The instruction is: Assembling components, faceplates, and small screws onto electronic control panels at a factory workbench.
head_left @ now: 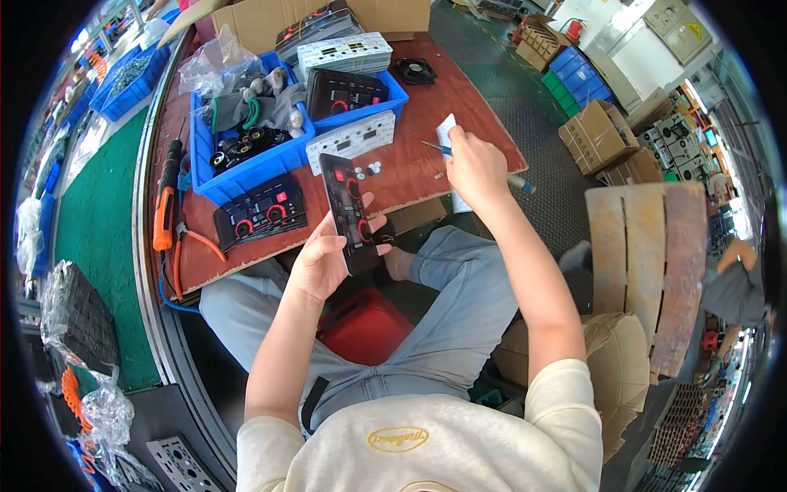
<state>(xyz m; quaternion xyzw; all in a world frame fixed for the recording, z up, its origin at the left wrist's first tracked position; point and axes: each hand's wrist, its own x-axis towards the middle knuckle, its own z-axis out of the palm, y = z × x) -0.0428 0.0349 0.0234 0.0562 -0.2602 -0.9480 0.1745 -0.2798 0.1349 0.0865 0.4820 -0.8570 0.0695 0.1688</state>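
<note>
The left hand (321,261) is clamping a black rectangular panel with red rings (349,215) by the reddish-brown wooden table (459,90), probably for steadiness; the right hand (477,168), fingers together, is pinching a slim blue pen-like tool (446,151).

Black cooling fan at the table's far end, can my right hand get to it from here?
Probably yes: mostly bare tabletop lies between your right hand and the black cooling fan, with nothing tall between. The slim tool it holds may hinder grasping.
</note>
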